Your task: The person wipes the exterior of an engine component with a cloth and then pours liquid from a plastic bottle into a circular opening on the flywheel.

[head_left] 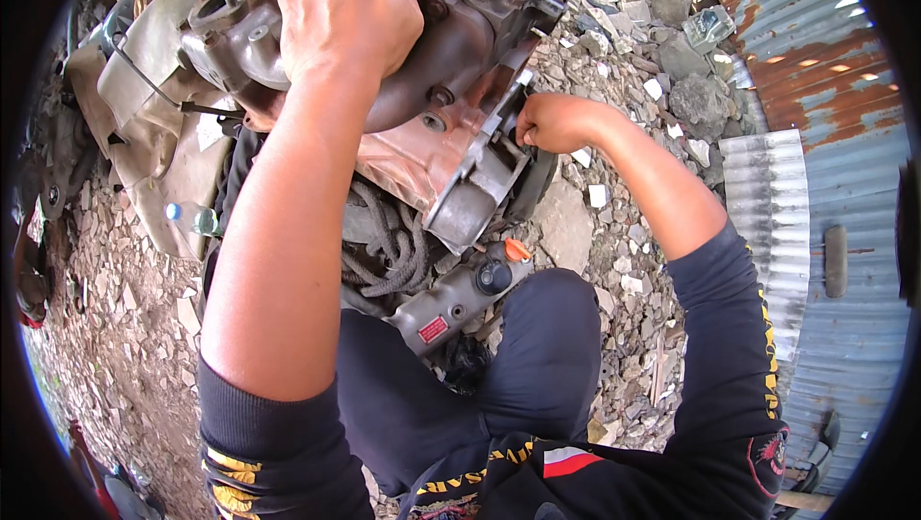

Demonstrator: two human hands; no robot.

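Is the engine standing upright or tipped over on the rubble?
Tipped: the engine leans on its side, left hand pressing on top, right hand at its bracket.

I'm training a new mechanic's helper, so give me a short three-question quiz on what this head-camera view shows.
1. True or false: the left hand rests on top of the engine block.
2. Where is the right hand? A) flat on the corrugated metal sheet B) closed at the engine's right edge, by the grey bracket C) on the coiled rope
3. What covers the ground around the engine?

Key
1. True: it grips the top, fingers curled over.
2. B.
3. Broken stone and rubble.
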